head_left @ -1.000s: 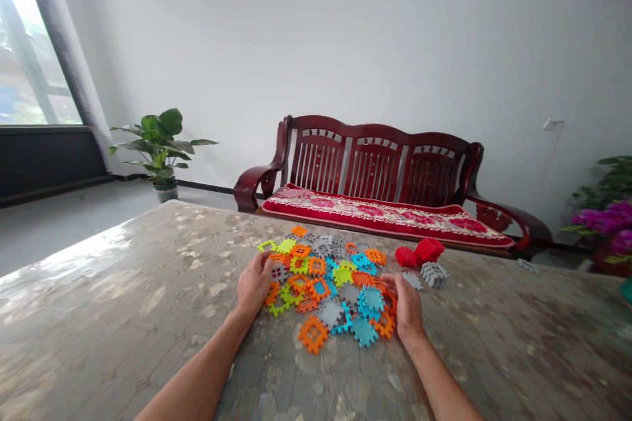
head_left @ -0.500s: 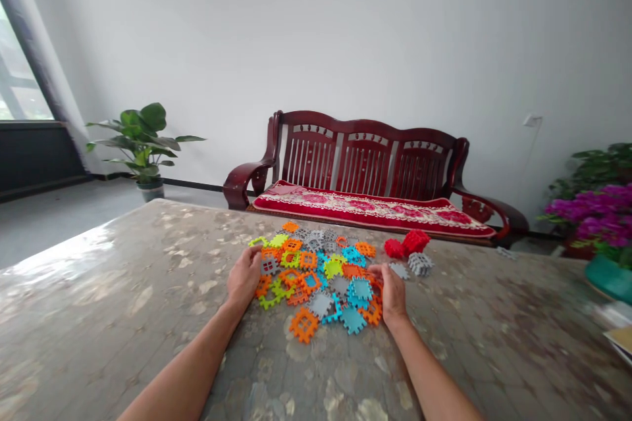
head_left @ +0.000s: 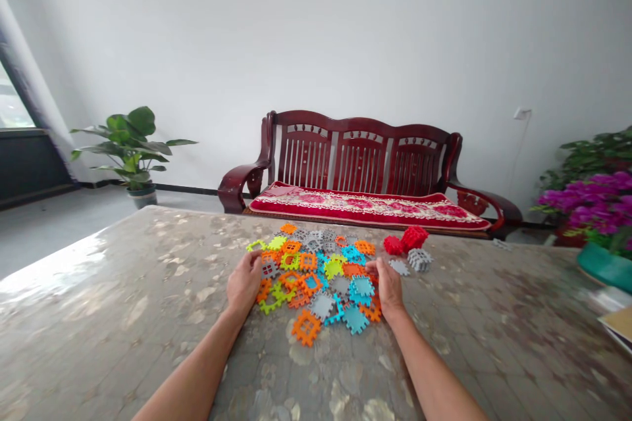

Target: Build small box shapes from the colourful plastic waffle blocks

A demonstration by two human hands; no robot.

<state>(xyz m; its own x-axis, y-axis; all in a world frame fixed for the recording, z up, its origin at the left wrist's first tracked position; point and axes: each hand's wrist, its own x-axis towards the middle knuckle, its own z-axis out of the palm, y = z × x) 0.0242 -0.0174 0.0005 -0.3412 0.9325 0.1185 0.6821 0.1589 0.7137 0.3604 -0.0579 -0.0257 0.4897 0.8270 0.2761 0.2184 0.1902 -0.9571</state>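
A pile of flat plastic interlocking tiles (head_left: 318,273) in orange, blue, green and grey lies on the marbled table (head_left: 123,316). My left hand (head_left: 244,283) rests against the pile's left edge, fingers curled inward beside a grey tile. My right hand (head_left: 390,286) cups the pile's right edge, fingers bent over orange tiles. Neither hand has lifted a piece. An orange tile (head_left: 306,327) lies loose at the near edge of the pile. Red built blocks (head_left: 405,239) and a grey stack (head_left: 419,258) sit to the right of the pile.
Behind the table stands a dark wooden bench (head_left: 360,174) with a red cushion. A potted green plant (head_left: 131,148) is at the back left; purple flowers (head_left: 590,197) in a teal pot are at the right. Papers (head_left: 617,322) lie at the table's right edge.
The view has swung right, bringing more of the flowers and less of the window into sight. Both hands stay at the sides of the pile, drawn slightly closer together.
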